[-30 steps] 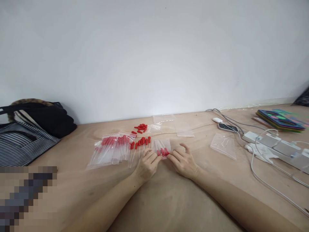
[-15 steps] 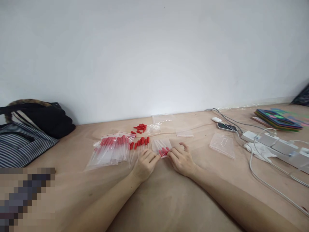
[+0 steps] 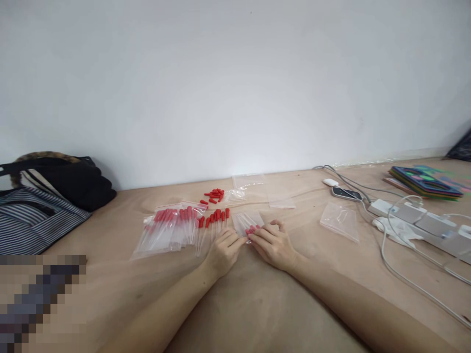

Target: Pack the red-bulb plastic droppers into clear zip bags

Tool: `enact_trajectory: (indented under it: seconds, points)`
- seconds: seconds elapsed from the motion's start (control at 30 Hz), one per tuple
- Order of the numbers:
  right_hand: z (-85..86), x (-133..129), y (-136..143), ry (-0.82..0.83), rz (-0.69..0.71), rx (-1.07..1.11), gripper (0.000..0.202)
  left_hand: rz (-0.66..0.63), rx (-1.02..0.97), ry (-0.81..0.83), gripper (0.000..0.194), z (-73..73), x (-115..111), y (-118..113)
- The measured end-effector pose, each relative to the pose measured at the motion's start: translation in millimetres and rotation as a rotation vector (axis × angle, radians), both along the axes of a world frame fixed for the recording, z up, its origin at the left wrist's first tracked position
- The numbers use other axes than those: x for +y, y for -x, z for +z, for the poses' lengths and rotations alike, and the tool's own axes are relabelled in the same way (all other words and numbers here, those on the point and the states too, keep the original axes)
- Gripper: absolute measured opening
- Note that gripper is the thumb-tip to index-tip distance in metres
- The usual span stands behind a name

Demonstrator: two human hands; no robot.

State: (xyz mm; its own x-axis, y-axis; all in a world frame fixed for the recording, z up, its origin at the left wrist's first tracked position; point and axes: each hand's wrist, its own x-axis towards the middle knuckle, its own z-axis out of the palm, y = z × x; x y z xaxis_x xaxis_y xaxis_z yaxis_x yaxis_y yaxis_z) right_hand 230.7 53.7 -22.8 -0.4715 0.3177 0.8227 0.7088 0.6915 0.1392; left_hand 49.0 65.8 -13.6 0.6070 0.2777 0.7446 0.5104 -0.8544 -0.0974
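A small clear zip bag (image 3: 244, 220) lies in front of me with several glass droppers inside, their red rubber bulbs (image 3: 252, 229) at the near end. My left hand (image 3: 225, 249) pinches the bag's near edge at the left corner. My right hand (image 3: 273, 245) grips the same edge from the right, its fingers partly over the bulbs. Left of the bag lies a row of loose droppers (image 3: 217, 216) with red bulbs. Beyond them is a stack of filled bags (image 3: 165, 233), each showing red-topped droppers.
Loose red bulbs (image 3: 214, 194) and thin glass tubes (image 3: 234, 195) lie toward the wall. Flat clear bags (image 3: 339, 221) rest at right, near a power strip (image 3: 412, 218) with cables and a black device (image 3: 346, 193). A striped bag (image 3: 33, 215) stands at left.
My right hand has slid slightly left along the bag's near edge, covering more of the red bulbs. My hands are closer together at that edge.
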Motion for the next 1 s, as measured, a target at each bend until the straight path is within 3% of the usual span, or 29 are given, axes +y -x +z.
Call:
enact_trajectory:
  seconds: [0.33,0.6,0.8,0.9,1.0]
  points:
    - [-0.1,-3,-1,-0.040,-0.035,-0.064,0.013,-0.051,-0.022,0.014,0.027,-1.7,-2,-1]
    - [-3.0,5,-24,-0.080,-0.134,-0.187,0.016,-0.054,-0.126,0.046,0.022,-0.8,0,4]
    - [0.0,8,-39,0.023,-0.076,-0.036,0.007,-0.047,-0.196,0.062,0.019,-0.4,6,12]
    - [0.5,7,-38,0.083,-0.049,-0.011,0.019,-0.041,-0.192,0.081,0.020,0.4,5,11]
    - [-3.3,7,-33,0.090,0.022,-0.047,0.016,-0.028,-0.180,0.103,0.018,1.9,2,9]
